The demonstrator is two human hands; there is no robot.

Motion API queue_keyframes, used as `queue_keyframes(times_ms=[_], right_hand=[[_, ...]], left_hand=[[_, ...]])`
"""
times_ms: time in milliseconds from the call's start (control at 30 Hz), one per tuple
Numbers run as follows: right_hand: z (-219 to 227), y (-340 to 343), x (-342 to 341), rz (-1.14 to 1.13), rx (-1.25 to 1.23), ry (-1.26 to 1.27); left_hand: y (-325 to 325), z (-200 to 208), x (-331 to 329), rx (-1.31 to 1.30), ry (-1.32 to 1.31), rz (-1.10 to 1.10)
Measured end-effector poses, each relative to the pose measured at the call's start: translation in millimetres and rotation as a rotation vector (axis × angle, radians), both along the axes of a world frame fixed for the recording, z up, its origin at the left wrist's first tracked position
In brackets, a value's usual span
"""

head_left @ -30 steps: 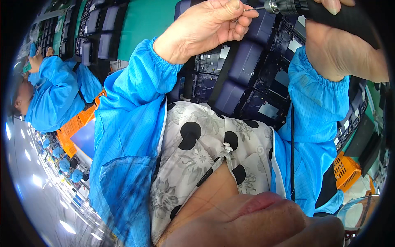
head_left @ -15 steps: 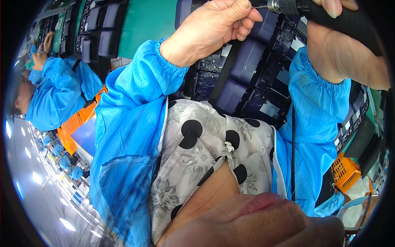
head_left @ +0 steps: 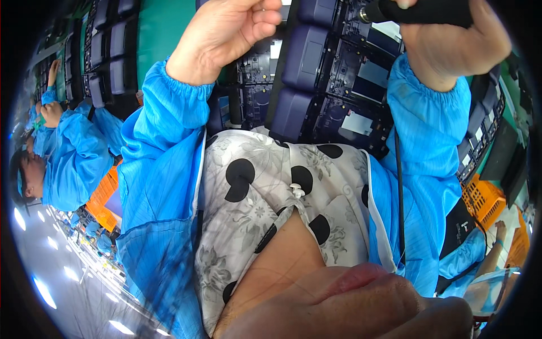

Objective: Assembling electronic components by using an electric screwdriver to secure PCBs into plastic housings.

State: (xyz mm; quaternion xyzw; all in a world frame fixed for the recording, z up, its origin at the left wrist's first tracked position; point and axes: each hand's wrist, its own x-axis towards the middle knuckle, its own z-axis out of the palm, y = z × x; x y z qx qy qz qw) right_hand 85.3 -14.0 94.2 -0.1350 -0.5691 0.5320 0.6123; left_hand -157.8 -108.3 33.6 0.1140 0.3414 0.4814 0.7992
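My right hand [head_left: 451, 42] is wrapped round a black, cylindrical electric screwdriver [head_left: 423, 12] near the top edge, its metal nose [head_left: 364, 13] pointing left. Off to the left, my left hand [head_left: 226, 39] is closed with its fingers curled. Its thumb and index tips run past the upper edge, so whatever it holds, if anything, is hidden. Between and below the hands lie rows of dark purple plastic housings. Some are open shells with inner parts and pale rectangles [head_left: 358, 79]; others show smooth rounded backs [head_left: 305, 56].
More housings [head_left: 107, 53] line the bench at left, beside a green mat [head_left: 164, 34]. A co-worker in a blue smock [head_left: 79, 147] works there. Orange crates stand low at left [head_left: 104, 195] and right [head_left: 483, 198]. A black cord [head_left: 400, 198] hangs along my right sleeve.
My left hand has come away from the screwdriver's tip and moved left and up. The screwdriver, still in my right hand, has shifted slightly left. The whole view has turned a little.
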Motion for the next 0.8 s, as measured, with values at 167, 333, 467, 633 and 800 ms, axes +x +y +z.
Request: queue_keyframes(times_ms=[167,333,467,633,800], right_hand=[[-12,-2,5,0.069,0.015,-0.019],[-12,-4,2,0.071,-0.028,0.001],[-11,-3,3,0.186,-0.106,-0.03],[-29,-1,0,0.134,0.012,0.008],[-21,0,-4,0.361,-0.125,-0.037]], left_hand=[[3,5,13,0.009,0.066,0.041],[-3,7,15,0.001,0.129,0.082],[-5,-5,8,0.034,0.079,0.079],[-4,-7,7,0.053,0.08,0.06],[-9,-6,9,0.046,0.069,0.032]])
